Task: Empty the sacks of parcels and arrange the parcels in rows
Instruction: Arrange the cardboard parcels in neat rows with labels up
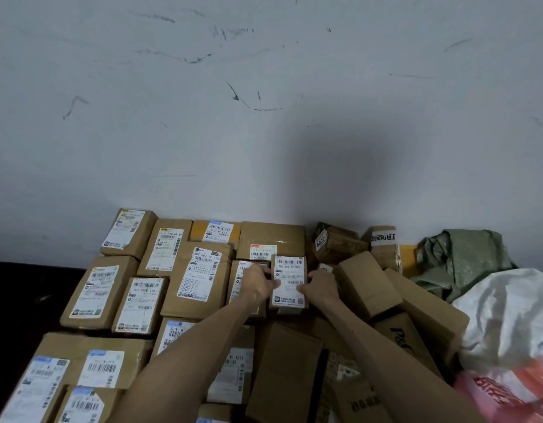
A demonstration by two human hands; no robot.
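Small parcel held in both hands, label up, long side running away from the person. Left hand grips its left edge with fingers curled over; right hand pinches its right edge. Can't tell whether it's lifted or already resting on what's below.

Just left of the grip, partly under the left hand: a labelled box. Further left, a bigger labelled box, then tidy rows of parcels, labels up, edges touching. Directly behind the grip, a flat box against the wall. Nearer the person than the grip, between the forearms, a plain brown box with no label showing.

Right of the grip: loose pile of boxes, tilted and overlapping, not in rows. Further right, a white sack with red print low down; behind it, a crumpled green sack against the wall.
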